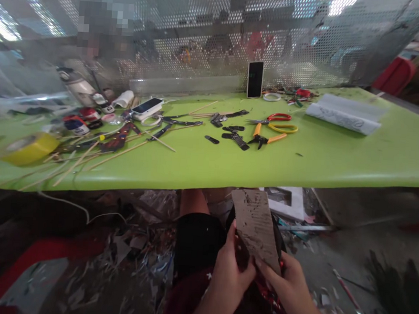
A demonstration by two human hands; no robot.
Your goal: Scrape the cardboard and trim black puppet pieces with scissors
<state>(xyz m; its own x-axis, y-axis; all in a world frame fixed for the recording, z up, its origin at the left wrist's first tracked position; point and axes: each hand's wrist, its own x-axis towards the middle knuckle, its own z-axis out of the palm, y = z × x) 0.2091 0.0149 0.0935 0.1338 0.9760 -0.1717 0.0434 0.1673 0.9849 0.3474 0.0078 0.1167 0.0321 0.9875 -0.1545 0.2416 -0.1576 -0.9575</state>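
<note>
Over my lap, both hands grip a worn grey-brown piece of cardboard (257,222), with dark marks and ridges across its face. My left hand (233,268) is closed on its left edge and near corner, and my right hand (287,279) is closed on the near right corner. The fingers beneath it are partly hidden. On the green table beyond lie several black strips (236,139) with small holes, orange-handled pliers (264,138) and scissors (274,122) with red and yellow handles.
At the left are a roll of yellow tape (30,148), thin wooden sticks (121,154), and a white phone-like device (147,108). A phone (255,80) stands upright at the back. Rolled paper (343,114) lies right. Scraps litter the floor (141,257). Perforated mesh (210,42) backs the table.
</note>
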